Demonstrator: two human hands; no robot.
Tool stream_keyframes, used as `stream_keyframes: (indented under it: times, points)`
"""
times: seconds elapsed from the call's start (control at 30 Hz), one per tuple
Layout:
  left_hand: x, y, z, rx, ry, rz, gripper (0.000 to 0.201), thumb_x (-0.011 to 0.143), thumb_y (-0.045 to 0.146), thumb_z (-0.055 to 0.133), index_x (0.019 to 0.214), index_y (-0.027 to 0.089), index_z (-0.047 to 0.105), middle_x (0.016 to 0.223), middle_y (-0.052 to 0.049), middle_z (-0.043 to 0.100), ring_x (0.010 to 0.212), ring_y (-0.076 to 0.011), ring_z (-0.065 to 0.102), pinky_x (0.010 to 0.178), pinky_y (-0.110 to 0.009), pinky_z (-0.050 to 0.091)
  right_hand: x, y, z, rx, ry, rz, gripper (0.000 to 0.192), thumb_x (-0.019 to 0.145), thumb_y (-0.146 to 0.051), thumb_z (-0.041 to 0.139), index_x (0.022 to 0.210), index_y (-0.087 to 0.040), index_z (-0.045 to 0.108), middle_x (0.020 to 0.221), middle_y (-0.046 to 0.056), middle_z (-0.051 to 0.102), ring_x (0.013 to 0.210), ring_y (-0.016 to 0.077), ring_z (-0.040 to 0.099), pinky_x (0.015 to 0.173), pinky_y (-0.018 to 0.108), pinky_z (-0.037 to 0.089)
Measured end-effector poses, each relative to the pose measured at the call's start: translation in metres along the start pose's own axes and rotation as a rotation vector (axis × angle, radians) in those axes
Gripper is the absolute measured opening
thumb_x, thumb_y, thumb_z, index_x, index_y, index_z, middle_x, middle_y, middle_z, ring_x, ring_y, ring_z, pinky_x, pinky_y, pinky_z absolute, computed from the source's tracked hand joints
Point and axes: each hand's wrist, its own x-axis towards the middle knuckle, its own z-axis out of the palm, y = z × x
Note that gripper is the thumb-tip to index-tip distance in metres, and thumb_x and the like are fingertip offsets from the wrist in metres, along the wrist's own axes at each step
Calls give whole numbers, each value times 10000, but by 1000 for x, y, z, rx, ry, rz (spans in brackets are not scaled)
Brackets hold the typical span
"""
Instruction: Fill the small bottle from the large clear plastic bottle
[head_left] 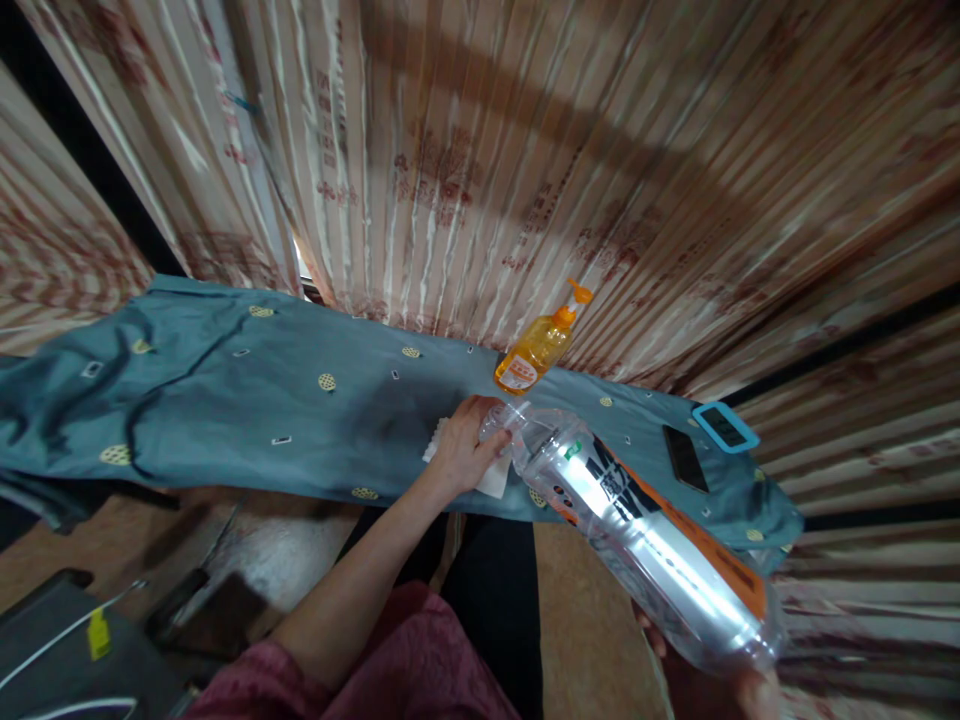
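Head view shows a large clear plastic bottle (645, 530) lying tilted in the air, its open neck toward 10 o'clock and its base toward 4 o'clock, near the lower right corner. The bottle is transparent and shiny, and it looks empty. An orange and black label runs along its side; big dark letters are printed there, but they cannot be read. A small green mark sits near the shoulder of the bottle.

The right hand (739, 680) holds the base of the bottle from below; only some fingers are seen under it, closed against the plastic. The left hand (465, 445) is at the neck of the bottle, with the fingers curled around the mouth, and it rests over a white cloth (495, 480) that lies on the surface.

The surface is covered with a blue-grey cloth (247, 400) with small yellow round patterns. At 12 o'clock from the left hand stands an orange pump bottle (536, 352) with a white and red label, the writing too small to read. At 3 o'clock from the neck lie a dark phone (685, 458) and, just beside it, a device with a light blue frame (724, 427). Behind everything hangs a striped curtain (525, 150) with red printed patterns.
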Motion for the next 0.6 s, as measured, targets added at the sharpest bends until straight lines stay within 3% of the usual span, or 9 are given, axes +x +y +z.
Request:
stream_keyframes:
  times: [0.2, 0.4, 0.6]
  points:
    - [0, 0, 0, 2, 0, -10, 361, 962, 447, 502, 1126, 164, 654, 1094, -115, 704, 1014, -276, 657, 934, -405, 511, -10, -16, 23, 216, 37, 85, 622, 675, -682, 802, 1143, -301, 654, 893, 8, 677, 664, 198, 617, 565, 311, 486]
    - [0, 0, 0, -15, 4, 2, 423, 970, 499, 464, 1123, 153, 654, 1102, -130, 704, 1036, -289, 657, 938, -414, 512, -15, -23, 27, 163, 8, 79, 556, 768, -660, 731, 1149, -264, 646, 783, 38, 685, 672, 232, 630, 612, 332, 503]
    - [0, 1, 0, -17, 7, 16, 492, 977, 525, 416, 1137, 119, 643, 1104, -155, 698, 1047, -302, 655, 932, -429, 516, -13, -34, 35, 204, 10, 75, 606, 695, -650, 820, 1137, -269, 655, 806, 28, 705, 631, 202, 616, 576, 301, 475]
